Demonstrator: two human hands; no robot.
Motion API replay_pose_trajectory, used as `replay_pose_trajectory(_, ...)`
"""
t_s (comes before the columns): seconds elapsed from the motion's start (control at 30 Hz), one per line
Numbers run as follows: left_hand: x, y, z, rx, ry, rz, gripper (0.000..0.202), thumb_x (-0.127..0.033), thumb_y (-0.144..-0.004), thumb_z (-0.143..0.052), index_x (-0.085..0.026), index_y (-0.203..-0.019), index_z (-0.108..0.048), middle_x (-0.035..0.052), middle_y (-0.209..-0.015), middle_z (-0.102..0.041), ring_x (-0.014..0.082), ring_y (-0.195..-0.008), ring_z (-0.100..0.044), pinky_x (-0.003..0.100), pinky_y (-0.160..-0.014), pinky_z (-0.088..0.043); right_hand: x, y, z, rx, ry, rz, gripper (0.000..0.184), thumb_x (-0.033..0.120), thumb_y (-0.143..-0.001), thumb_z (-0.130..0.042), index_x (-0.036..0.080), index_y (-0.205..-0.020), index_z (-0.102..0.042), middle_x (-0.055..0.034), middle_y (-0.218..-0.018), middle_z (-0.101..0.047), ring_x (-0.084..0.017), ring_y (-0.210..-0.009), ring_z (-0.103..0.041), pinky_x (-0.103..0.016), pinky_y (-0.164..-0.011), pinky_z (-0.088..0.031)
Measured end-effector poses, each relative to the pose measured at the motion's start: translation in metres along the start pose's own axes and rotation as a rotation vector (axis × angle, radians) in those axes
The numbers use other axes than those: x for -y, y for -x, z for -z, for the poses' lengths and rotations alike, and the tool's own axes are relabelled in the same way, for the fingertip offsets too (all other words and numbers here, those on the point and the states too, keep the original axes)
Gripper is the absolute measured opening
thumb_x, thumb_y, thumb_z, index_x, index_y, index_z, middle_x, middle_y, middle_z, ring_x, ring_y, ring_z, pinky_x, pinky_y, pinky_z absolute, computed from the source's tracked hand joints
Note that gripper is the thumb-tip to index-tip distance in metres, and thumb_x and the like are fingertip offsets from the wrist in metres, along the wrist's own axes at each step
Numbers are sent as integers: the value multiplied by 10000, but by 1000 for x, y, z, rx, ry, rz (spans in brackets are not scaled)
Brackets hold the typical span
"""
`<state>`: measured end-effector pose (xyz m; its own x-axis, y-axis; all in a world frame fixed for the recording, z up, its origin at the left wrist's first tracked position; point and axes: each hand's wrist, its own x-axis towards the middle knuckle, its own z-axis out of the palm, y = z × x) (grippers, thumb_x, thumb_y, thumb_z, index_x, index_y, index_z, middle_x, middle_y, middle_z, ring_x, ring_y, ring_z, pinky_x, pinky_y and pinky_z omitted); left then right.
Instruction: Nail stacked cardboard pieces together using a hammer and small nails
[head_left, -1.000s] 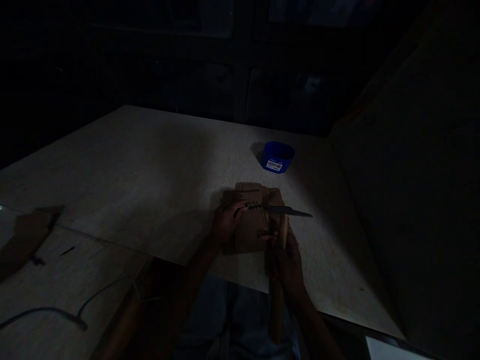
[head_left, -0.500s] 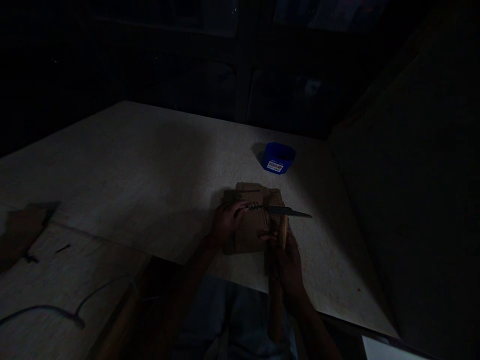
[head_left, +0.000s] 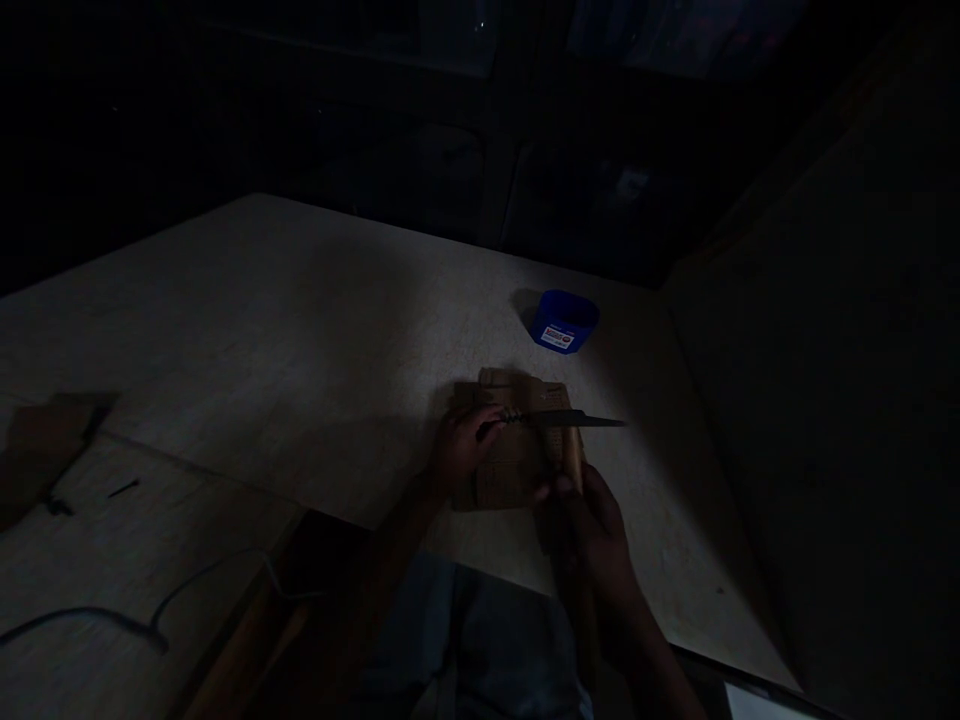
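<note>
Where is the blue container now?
In the head view, the blue container stands on the table, right of centre, just beyond the cardboard under the blade.

1. blue tub (head_left: 580, 334) with a white label (head_left: 556, 338), sitting toward the back of the pale table (head_left: 300, 350)
2. some brown scrap (head_left: 45, 440) way over left
3. skinny dark bit (head_left: 124, 489) near it, too dim to ID
4. loose cable (head_left: 97, 612), bottom left, kinda bent

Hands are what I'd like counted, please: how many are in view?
2: the left hand grips the knife by its handle, over the cardboard; the right hand holds the wooden stick, farther right. Darkness could hide others.
</note>
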<state>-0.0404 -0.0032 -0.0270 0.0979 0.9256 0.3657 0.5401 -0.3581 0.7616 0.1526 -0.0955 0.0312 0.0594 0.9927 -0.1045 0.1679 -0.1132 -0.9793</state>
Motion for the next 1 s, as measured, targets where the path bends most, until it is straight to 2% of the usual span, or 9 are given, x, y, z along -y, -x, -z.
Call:
replay_pose_trajectory(0.07, 1, 0, -1, -8, 24, 8, 198, -206, -891, -659, -239, -1080, -708, 40, -1064, -780, 188, -978, -738, 360, -933, -586, 18, -3, 5, 66, 94, 52, 330, 520, -947, -554, 218, -864, -658, -40, -816, -685, -180, -730, -633, -262, -628, -504)
replay_pose_trajectory(0.2, 4, 2, -4, -15, 45, 36, 242, -157, -884, -644, -239, -1106, -696, 32, -1041, -783, 180, -964, -739, 337, -908, -591, 50, -8, 9, 215, 222, 127, 316, 497, -975, -513, 223, -892, -647, -13, -755, -672, -170, -706, -633, -252, -642, -489)
replay_pose_trajectory(0.33, 5, 2, -5, -23, 3, 72, 212, -146, -869, -654, -230, -1059, -702, 46, -1029, -779, 200, -978, -731, 351, -911, -586, 63, -14, 7, 234, 294, 134, 315, 490, -976, -507, 220, -900, -650, 0, -695, -666, -164, -654, -634, -239, -586, -465)
replay_pose_trajectory(0.43, 3, 2, -5, -2, 5, 75, 207, -136, -870, -646, -224, -1050, -698, 50, -1029, -777, 199, -977, -730, 345, -910, -585, 62, -20, 4, 222, 331, 140, 353, 498, -981, -485, 211, -880, -665, 1, -652, -660, -158, -596, -621, -240, -567, -456)
replay_pose_trajectory(0.6, 2, 1, -5, 30, 11, 129, 290, -114, -839, -670, -234, -1103, -676, 43, -1045, -779, 196, -969, -740, 341, -892, -596, 51, -29, -1, 304, 391, 81, 402, 507, -955, -494, 185, -1070, -705, -33, -743, -724, -207, -674, -666, -276, -618, -497)
replay_pose_trajectory(0.67, 3, 1, -6, 35, 32, 146, 325, -105, -828, -682, -237, -1123, -666, 41, -1057, -780, 195, -980, -742, 341, -900, -598, 50, -30, 0, 310, 384, 65, 408, 515, -953, -494, 186, -1066, -707, -36, -768, -732, -209, -685, -669, -279, -622, -500)
replay_pose_trajectory(0.83, 2, 2, -8, 48, 118, 156, 318, -108, -851, -667, -236, -1141, -651, 43, -1086, -778, 184, -977, -751, 331, -886, -608, 50, -31, 5, 244, 376, 91, 390, 524, -942, -506, 196, -987, -711, -11, -660, -679, -191, -606, -634, -264, -563, -473)
replay_pose_trajectory(1.0, 1, 1, -7, 23, 107, 179, 301, -122, -842, -685, -225, -1123, -651, 35, -1015, -792, 191, -951, -760, 328, -868, -613, 41, -38, 4, 285, 383, 118, 390, 493, -938, -522, 178, -1052, -721, -21, -734, -714, -204, -671, -650, -281, -611, -493)
